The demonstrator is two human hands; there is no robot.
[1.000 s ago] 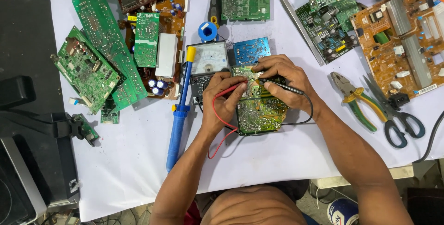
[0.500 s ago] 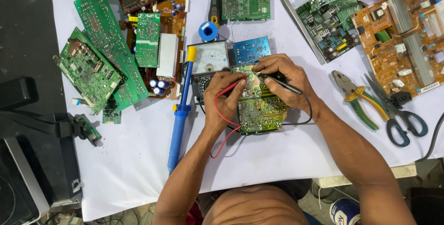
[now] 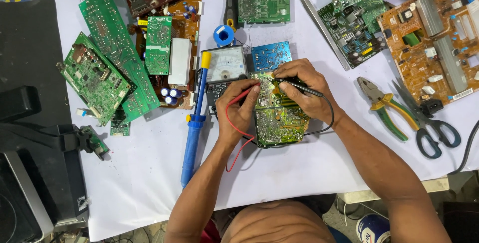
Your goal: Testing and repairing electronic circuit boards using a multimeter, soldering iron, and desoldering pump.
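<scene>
A green circuit board [image 3: 278, 121] lies solder side up in the middle of the white table cover. My left hand [image 3: 237, 111] grips a red test probe [image 3: 245, 92] with its tip on the board's upper left. My right hand [image 3: 302, 88] pinches a black test probe [image 3: 299, 87] against the board's top edge. Red and black leads [image 3: 230, 128] loop from the probes toward an analog multimeter [image 3: 223, 67] just behind the board. A small blue circuit board [image 3: 270, 55] lies beside the meter.
A blue and yellow desoldering pump [image 3: 194, 123] lies left of my left hand. Green boards [image 3: 107, 66] pile up at the left, more boards [image 3: 429, 38] at the right. Pliers [image 3: 384, 106] and scissors [image 3: 429, 123] lie to the right. A solder spool [image 3: 223, 35] sits behind the meter.
Both hands shifted the probe tips slightly on the green board; the right hand moved a little up toward the board's top edge.
</scene>
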